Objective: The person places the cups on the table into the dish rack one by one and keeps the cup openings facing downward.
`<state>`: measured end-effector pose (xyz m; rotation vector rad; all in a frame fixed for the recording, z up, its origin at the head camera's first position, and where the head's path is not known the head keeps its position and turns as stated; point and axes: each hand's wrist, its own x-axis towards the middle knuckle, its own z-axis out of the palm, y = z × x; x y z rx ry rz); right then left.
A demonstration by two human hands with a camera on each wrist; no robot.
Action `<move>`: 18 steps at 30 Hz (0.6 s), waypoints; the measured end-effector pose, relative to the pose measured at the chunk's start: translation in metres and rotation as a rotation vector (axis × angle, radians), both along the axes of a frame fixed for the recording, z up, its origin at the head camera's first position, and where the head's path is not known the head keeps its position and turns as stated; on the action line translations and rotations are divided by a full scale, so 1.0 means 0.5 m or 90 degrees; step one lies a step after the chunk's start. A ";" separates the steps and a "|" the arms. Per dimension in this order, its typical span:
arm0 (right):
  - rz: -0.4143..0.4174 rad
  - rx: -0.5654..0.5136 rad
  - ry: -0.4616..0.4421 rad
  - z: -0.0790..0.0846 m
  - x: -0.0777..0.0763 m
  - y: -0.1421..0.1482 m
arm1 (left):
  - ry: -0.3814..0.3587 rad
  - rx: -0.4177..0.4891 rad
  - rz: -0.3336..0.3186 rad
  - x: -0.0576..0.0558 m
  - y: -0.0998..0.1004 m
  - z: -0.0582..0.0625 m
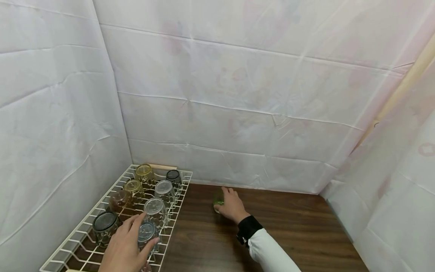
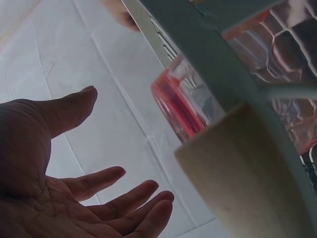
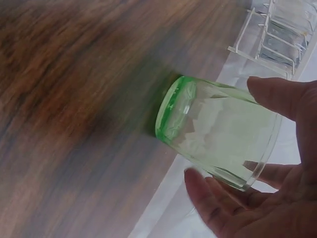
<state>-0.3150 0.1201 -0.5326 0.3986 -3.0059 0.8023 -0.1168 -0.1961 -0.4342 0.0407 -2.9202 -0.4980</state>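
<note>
A clear glass with a green base (image 3: pixel 173 111) stands upright on the brown wooden table (image 1: pixel 200 234), base down. My right hand (image 1: pixel 232 206) holds it near the rim, thumb on one side and fingers on the other; in the head view the hand covers much of the green glass (image 1: pixel 218 200). At the left, my left hand (image 1: pixel 127 241) hovers by a blue-grey glass (image 1: pixel 147 232) in the white wire rack (image 1: pixel 173 223), thumb and fingers spread apart. The left wrist view shows the palm of the left hand (image 2: pixel 94 198) bare.
Several upside-down glasses fill the rack, among them a dark one (image 1: pixel 105 223), a clear one (image 1: pixel 154 209), a yellow one (image 1: pixel 144 172) and a pinkish one (image 2: pixel 178 104) near the front. White cloth walls (image 1: pixel 238 113) enclose the table at the back and both sides.
</note>
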 end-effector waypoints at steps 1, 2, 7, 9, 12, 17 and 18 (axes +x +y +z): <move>-0.001 -0.006 0.000 -0.001 0.000 0.000 | -0.008 0.000 -0.001 -0.001 -0.002 -0.001; -0.003 -0.013 0.002 -0.001 0.000 0.001 | -0.013 0.000 -0.001 -0.001 -0.002 0.000; -0.021 -0.055 -0.002 -0.005 0.000 0.004 | -0.008 0.000 -0.002 0.001 -0.003 0.001; -0.023 -0.065 -0.003 -0.007 0.000 0.005 | -0.009 0.002 0.000 0.002 -0.002 0.001; -0.023 -0.076 0.000 -0.008 0.003 0.006 | -0.024 0.005 0.002 0.001 -0.003 0.000; -0.029 -0.096 0.009 -0.005 0.012 0.006 | -0.038 0.010 0.006 0.001 -0.004 -0.003; -0.029 -0.108 0.011 -0.005 0.015 0.006 | -0.035 0.009 0.006 0.001 -0.004 -0.003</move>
